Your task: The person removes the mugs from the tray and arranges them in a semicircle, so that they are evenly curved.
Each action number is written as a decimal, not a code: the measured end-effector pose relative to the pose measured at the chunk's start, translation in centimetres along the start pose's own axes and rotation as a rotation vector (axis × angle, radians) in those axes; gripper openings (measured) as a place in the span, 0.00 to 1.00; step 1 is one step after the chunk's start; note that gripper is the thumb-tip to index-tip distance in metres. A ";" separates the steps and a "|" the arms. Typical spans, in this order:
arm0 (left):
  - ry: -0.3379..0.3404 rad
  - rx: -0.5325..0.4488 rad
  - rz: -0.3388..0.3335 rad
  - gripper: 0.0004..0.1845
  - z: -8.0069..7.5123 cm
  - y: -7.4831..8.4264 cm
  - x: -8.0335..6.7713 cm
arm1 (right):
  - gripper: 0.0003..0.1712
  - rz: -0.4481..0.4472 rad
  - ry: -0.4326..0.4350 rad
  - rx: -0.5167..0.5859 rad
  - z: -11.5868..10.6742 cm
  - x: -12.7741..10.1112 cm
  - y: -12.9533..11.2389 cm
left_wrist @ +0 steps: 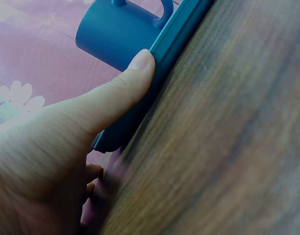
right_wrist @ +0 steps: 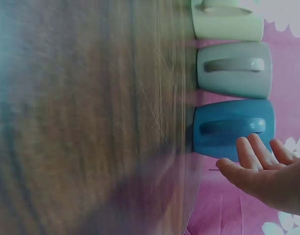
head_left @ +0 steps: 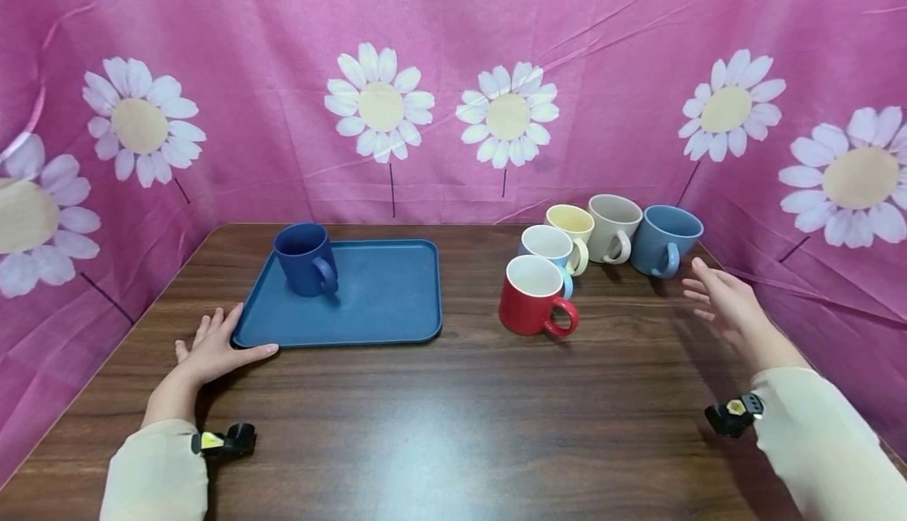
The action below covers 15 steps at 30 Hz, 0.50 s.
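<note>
A blue tray lies on the wooden table with a dark blue mug standing in its far left corner. My left hand rests flat on the table at the tray's near left corner, thumb against the tray's edge. The dark blue mug shows beyond it. My right hand hovers open, fingers spread, just in front of a grey-blue mug. In the right wrist view the open hand is close to that mug, not touching it.
Right of the tray stand a red mug, a light blue mug, a yellow mug and a beige mug. A pink flowered cloth walls the table on three sides. Bare wood lies in front.
</note>
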<state>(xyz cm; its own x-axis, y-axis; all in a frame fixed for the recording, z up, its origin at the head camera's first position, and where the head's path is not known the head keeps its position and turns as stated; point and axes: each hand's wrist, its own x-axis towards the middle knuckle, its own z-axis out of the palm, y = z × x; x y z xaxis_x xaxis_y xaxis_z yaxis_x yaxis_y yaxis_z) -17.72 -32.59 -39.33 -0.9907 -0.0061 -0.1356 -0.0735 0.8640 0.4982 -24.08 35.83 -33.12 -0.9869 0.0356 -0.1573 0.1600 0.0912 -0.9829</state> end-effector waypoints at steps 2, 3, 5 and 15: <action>-0.001 -0.002 0.002 0.55 -0.1 0.0 0.0 | 0.30 -0.025 -0.034 0.066 0.0 -0.7 0.2; -0.001 -0.003 0.003 0.55 -0.1 0.0 0.0 | 0.22 -0.043 -0.053 0.099 0.1 -1.1 0.3; -0.003 -0.005 0.002 0.55 -0.1 0.0 0.0 | 0.12 -0.066 -0.085 0.160 0.3 -1.8 0.5; -0.004 0.000 0.001 0.55 0.0 -0.3 0.2 | 0.13 -0.179 -0.256 0.279 2.5 -4.8 1.8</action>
<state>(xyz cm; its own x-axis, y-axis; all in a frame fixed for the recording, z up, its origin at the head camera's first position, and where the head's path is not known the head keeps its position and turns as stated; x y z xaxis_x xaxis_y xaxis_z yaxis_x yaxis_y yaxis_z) -17.87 -32.84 -39.45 -0.9903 -0.0032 -0.1386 -0.0725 0.8642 0.4980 -19.06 33.32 -34.38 -0.9774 -0.2085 0.0340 0.0088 -0.2009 -0.9796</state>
